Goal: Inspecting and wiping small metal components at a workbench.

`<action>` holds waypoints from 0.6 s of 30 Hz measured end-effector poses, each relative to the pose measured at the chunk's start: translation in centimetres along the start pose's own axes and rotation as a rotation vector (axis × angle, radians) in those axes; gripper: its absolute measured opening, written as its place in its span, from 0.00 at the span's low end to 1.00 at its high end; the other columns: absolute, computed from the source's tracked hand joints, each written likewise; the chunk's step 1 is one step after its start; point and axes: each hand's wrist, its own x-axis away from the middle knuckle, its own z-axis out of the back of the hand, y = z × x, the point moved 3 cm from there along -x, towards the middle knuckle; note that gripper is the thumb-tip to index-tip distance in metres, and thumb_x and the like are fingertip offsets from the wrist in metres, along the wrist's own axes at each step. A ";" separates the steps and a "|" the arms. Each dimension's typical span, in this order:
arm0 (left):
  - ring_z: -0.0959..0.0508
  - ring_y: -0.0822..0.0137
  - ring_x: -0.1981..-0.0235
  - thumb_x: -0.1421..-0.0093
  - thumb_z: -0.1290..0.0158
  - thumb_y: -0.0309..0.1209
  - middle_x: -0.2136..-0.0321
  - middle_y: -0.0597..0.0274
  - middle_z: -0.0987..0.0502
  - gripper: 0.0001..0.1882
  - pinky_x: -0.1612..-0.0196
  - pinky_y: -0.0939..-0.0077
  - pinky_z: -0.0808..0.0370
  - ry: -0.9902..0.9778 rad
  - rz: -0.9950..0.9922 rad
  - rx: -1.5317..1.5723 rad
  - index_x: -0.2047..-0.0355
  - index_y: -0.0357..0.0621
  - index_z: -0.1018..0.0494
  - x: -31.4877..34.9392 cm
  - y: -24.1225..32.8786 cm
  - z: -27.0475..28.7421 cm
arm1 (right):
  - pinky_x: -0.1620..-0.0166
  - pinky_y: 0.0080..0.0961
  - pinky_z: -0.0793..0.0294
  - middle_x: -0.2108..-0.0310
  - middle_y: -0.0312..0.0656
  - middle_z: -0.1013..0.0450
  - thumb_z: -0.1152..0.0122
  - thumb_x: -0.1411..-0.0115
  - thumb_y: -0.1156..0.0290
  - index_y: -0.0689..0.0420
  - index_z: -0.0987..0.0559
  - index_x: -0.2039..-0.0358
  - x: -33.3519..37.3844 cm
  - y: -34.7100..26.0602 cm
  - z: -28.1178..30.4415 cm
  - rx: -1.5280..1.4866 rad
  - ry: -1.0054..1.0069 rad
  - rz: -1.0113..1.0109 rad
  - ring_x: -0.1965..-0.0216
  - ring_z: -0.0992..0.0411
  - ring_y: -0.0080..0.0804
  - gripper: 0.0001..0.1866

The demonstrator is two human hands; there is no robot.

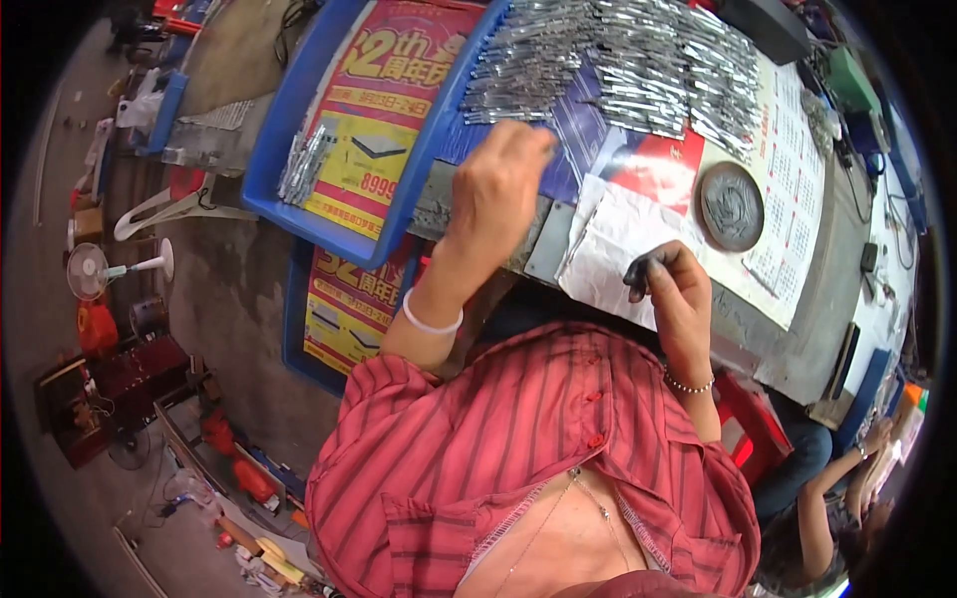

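Left hand (491, 194): at 12 o'clock, just beyond the edge of the blue tray, fingers curled together with the tips near the strips; whether they grip one, I cannot tell.
Right hand (681, 294): at 3 o'clock, over the near edge of the table, thumb and blackened fingertips drawn together; nothing shows clearly between them.
Metal strips (643, 75): at 1 o'clock, massed in rough rows, probably laid side by side so that single ones lift easily.
Dark dish (731, 206): at 2 o'clock, round, with a ridged black surface; I cannot tell whether that is a filling. It sits near the right hand, likely for short reaches.
White paper (613, 234): at 2 o'clock, creased, between dish and tray, perhaps to guard the tabletop.
Blue tray (319, 227): at 11 o'clock, lined with a printed sheet, presumably to keep it clean; a small strip pile (306, 164) lies along its left side.
Lower tray (296, 319): at 9 o'clock, also blue; a similar printed sheet shows inside.
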 end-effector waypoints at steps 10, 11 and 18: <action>0.24 0.51 0.67 0.47 0.46 0.23 0.70 0.54 0.25 0.06 0.65 0.63 0.28 0.123 -0.083 -0.207 0.67 0.42 0.25 -8.4 -6.7 -5.0 | 0.66 0.18 0.31 0.71 0.39 0.27 0.49 0.37 0.75 0.63 0.30 0.67 1.9 0.3 1.0 0.132 -0.046 -0.059 0.71 0.31 0.20 0.05; 0.24 0.51 0.67 0.47 0.46 0.23 0.70 0.54 0.25 0.06 0.65 0.63 0.28 0.133 -0.091 -0.208 0.67 0.42 0.25 -9.2 -7.1 -5.3 | 0.66 0.18 0.31 0.71 0.39 0.27 0.49 0.37 0.75 0.63 0.30 0.67 2.0 0.1 1.1 0.135 -0.048 -0.047 0.71 0.31 0.20 0.05; 0.25 0.52 0.63 0.46 0.55 0.25 0.69 0.53 0.26 0.08 0.62 0.58 0.27 -0.035 -0.086 -0.461 0.72 0.42 0.25 -12.3 -10.0 -7.9 | 0.66 0.17 0.31 0.71 0.38 0.27 0.48 0.38 0.74 0.63 0.30 0.67 2.0 -0.1 1.2 0.141 -0.074 -0.055 0.71 0.31 0.20 0.05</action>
